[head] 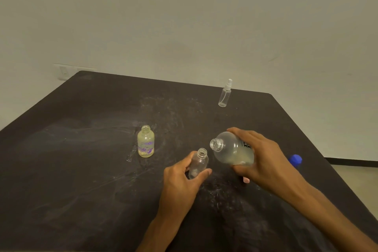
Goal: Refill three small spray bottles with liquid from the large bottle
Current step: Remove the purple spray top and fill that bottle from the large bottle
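My right hand (263, 161) grips the large clear bottle (231, 149), tilted on its side with its open neck pointing left toward a small bottle. A little yellowish liquid lies in its lower side. My left hand (180, 178) holds that small clear uncapped bottle (199, 162) upright on the table, just below and left of the large bottle's mouth. A second small uncapped bottle (145, 142), with a purple print and yellowish liquid nearly to its shoulder, stands to the left. The third small bottle (225, 94), clear, with its white spray head on, stands at the far right.
The dark table (81, 159) is scuffed with whitish streaks. A blue cap (295, 159) lies near the table's right edge behind my right wrist. A pale wall with a switch plate (63, 71) rises behind the far edge.
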